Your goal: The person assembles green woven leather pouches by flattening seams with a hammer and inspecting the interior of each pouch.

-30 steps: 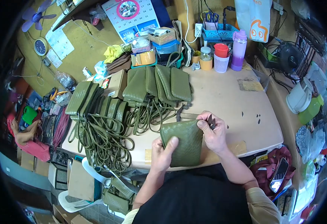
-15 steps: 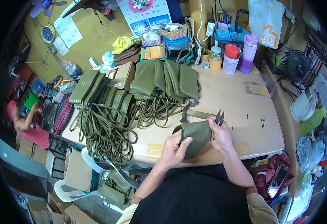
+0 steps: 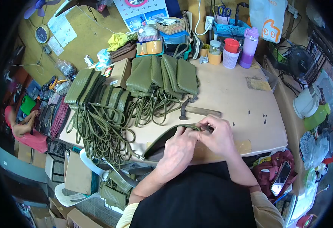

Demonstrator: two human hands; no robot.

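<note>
An olive-green leather-like pouch (image 3: 159, 143) is held at the table's front edge, its mouth gaping toward the left and showing a dark inside. My left hand (image 3: 178, 151) is closed on its upper rim, fingertips at the edge. Right beside it, my right hand (image 3: 219, 135) pinches the same rim, thumb and fingers meeting close to the left fingertips. The snips seen earlier are hidden from view. A hammer (image 3: 203, 111) with a wooden handle lies on the table just beyond my hands.
Finished-looking olive pouches (image 3: 143, 76) lie piled on the left of the table (image 3: 227, 91), with a heap of tangled green straps (image 3: 102, 133). Baskets, a red-lidded cup (image 3: 231, 53) and a purple bottle (image 3: 249, 47) line the back. Another person (image 3: 29, 131) sits at far left.
My hands have come together at the pouch's rim, and the pouch has turned so its mouth opens to the left. The snips' blades, visible at my right hand before, are out of sight.
</note>
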